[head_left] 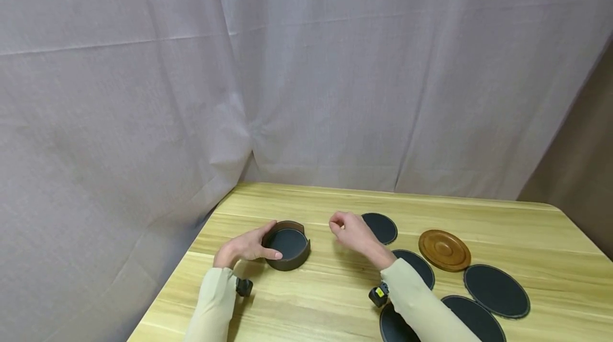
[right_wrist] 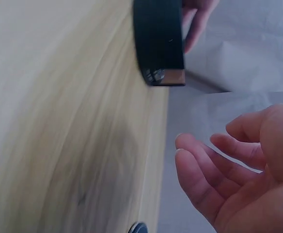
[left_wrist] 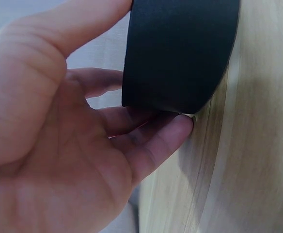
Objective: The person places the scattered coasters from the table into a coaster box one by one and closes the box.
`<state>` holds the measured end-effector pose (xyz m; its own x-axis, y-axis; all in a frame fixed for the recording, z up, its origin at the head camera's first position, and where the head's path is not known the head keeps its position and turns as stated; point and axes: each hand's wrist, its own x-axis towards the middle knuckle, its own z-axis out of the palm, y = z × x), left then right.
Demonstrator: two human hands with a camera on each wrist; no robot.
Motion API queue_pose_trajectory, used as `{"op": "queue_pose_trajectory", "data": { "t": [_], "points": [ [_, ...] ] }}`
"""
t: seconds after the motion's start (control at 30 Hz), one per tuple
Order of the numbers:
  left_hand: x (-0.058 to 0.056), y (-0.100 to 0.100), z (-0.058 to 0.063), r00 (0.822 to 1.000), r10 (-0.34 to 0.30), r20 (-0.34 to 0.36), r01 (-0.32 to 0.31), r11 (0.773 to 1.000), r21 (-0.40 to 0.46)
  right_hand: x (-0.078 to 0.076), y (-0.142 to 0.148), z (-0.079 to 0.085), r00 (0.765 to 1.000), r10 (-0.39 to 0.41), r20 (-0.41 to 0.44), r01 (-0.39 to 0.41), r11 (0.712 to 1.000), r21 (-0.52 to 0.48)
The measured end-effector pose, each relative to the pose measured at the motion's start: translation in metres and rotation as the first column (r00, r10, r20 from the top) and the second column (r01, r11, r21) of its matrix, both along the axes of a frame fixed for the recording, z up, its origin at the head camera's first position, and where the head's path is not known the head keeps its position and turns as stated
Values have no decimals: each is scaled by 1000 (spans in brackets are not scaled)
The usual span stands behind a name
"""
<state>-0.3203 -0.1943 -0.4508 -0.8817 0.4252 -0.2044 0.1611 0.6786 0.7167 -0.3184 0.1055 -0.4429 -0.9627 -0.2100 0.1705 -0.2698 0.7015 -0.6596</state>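
Observation:
On the left part of the table, my left hand (head_left: 246,246) grips a dark round coaster holder (head_left: 290,264) from its left side. The thumb lies over the rim, while the fingers curl round the outer wall, with fingertips at the base in the left wrist view. Inside the holder lies a black round coaster (head_left: 287,242). Between the holder and a loose black coaster (head_left: 381,228), my right hand (head_left: 353,232) hovers over the table with bent fingers and nothing in them. The right wrist view shows the notched side of the holder (right_wrist: 160,43) ahead of that hand.
More black coasters lie on the right: one (head_left: 417,268) partly behind the right forearm, others (head_left: 496,291) nearer the right edge and front. Among them sits a brown wooden disc (head_left: 444,250) with ringed grooves. A grey curtain (head_left: 325,92) hangs behind the wooden table (head_left: 306,305).

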Motion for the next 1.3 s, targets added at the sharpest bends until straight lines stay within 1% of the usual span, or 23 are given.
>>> {"op": "queue_pose_trajectory", "data": {
  "t": [0.1, 0.2, 0.37, 0.47, 0.57, 0.67, 0.83, 1.03, 1.2, 1.3],
  "points": [
    [0, 0, 0, 1000, 5, 2, -5, 1000, -3, -1, 8, -2, 1000, 3, -26, -2, 998, 60],
    [1, -1, 0, 1000, 4, 4, -4, 1000, -6, -2, 17, -3, 1000, -1, -29, 3, 996, 84],
    [0, -1, -1, 1000, -10, 3, 10, 1000, -8, -6, 38, -4, 1000, -16, -10, 17, 994, 107],
    [0, 0, -2, 1000, -12, 3, 12, 1000, -10, -10, 50, -6, 999, -20, -34, 25, 989, 147],
    [0, 0, -1, 1000, -9, -1, 9, 1000, -12, -13, 61, -12, 998, -38, -41, 45, 982, 186],
    [0, 0, 0, 1000, -2, -6, 2, 1000, -19, -16, 69, -17, 998, -56, -21, 59, 974, 220],
    [0, 0, 0, 1000, -1, -11, 1, 1000, -21, -17, 79, -21, 997, -74, 9, 69, 958, 280],
    [0, 1, 3, 1000, -6, -15, 6, 1000, -19, -17, 93, -19, 989, -135, 58, 107, 929, 354],
    [0, 1, 3, 1000, -6, -18, 5, 1000, -23, -16, 101, -18, 980, -170, 105, 114, 906, 407],
    [1, 1, 2, 1000, -1, -15, 1, 1000, -19, -16, 103, -18, 977, -180, 118, 115, 900, 421]
  ]
}}
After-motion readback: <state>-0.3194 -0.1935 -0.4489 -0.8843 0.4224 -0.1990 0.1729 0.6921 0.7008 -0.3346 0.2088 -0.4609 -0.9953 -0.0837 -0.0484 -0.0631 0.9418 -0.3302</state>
